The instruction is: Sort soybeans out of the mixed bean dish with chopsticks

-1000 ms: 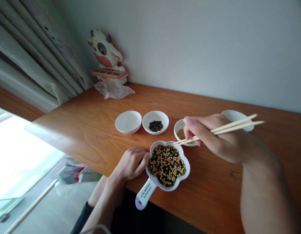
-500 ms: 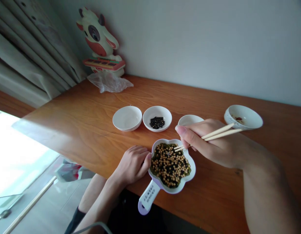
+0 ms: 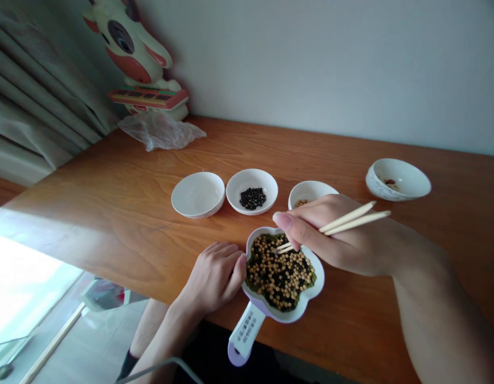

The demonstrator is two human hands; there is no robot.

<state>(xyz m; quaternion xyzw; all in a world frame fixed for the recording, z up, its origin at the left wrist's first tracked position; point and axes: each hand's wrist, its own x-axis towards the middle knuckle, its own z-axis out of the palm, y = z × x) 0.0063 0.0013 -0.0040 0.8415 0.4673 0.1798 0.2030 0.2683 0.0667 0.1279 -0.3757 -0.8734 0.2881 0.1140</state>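
Note:
A flower-shaped white and lilac dish with a handle (image 3: 247, 333) is full of mixed beans (image 3: 281, 272): tan, black and some green. My right hand (image 3: 322, 226) grips a pair of wooden chopsticks (image 3: 348, 218) above the dish's far right rim. Their tips reach down to the beans, left of the dish's middle; whether they pinch one is too small to tell. My left hand (image 3: 218, 274) lies on the table at the dish's left side, fingers curled together, thumb against the rim. Behind the dish, a white bowl with black beans (image 3: 252, 198) stands beside a bare white bowl (image 3: 196, 194).
My right hand partly covers a third bowl (image 3: 313, 189) with tan beans. Farther right stands a larger patterned bowl (image 3: 402, 178) with some bits inside. A cow-shaped toy keyboard (image 3: 148, 98) and a crumpled plastic bag (image 3: 162, 133) sit at the back left of the wooden table (image 3: 122, 224).
The chopstick tips have shifted left across the beans, my right hand with them. The view has moved slightly, and tan beans now show in the bowl behind my right hand.

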